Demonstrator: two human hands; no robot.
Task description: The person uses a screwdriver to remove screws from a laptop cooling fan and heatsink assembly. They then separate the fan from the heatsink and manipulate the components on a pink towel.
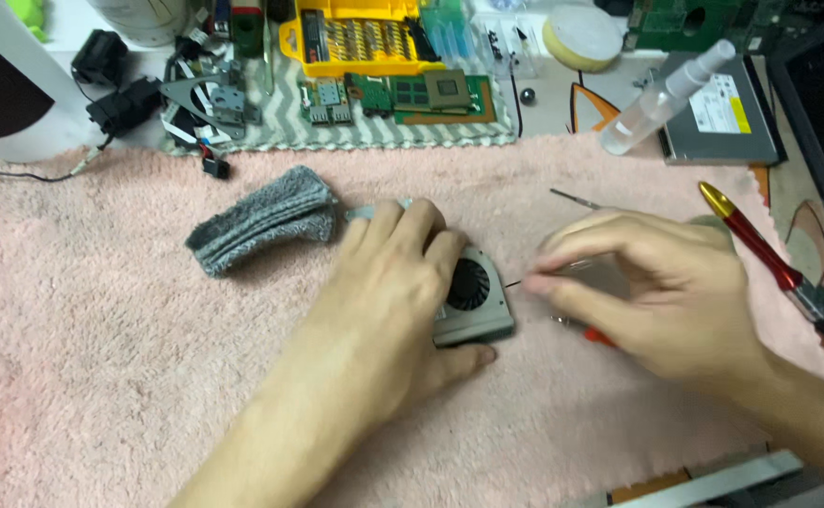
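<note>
Yellow case (291, 42) holding screwdriver bits (367, 39), left hand (398, 282) fingers gripping fan (473, 296), right hand (652, 287) seemingly pinching tool.

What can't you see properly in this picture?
Head view only:
- Cooling fan: its left part is hidden under the left hand.
- Thin tool at the right hand: blurred by motion, mostly covered by fingers, so its kind is unclear.
- Circuit boards: too small to make out parts.
- Dark case, right edge: cut off.
</note>
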